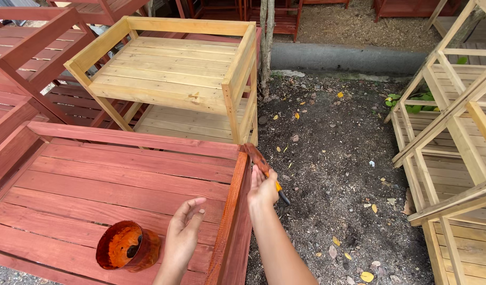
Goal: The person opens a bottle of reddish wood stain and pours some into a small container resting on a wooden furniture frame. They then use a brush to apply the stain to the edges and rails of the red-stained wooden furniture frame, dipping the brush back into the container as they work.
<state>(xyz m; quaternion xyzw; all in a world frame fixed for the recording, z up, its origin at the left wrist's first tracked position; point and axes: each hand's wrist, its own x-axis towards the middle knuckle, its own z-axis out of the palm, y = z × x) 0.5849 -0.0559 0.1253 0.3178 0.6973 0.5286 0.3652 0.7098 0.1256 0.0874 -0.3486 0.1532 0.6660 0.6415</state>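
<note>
Outdoors, a person's right hand grips a stained paintbrush against the red crate's side rail at lower centre, mid-coat, while the open left hand hovers beside the stain can, likely redipping next.

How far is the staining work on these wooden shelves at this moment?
Done: the near shelf unit looks red-brown on its slats and rails. In hand: the right hand holds a stained brush at that unit's right side rail; the left hand is open beside the stain can. Left: the unit behind and the frames at right are bare wood.
</note>
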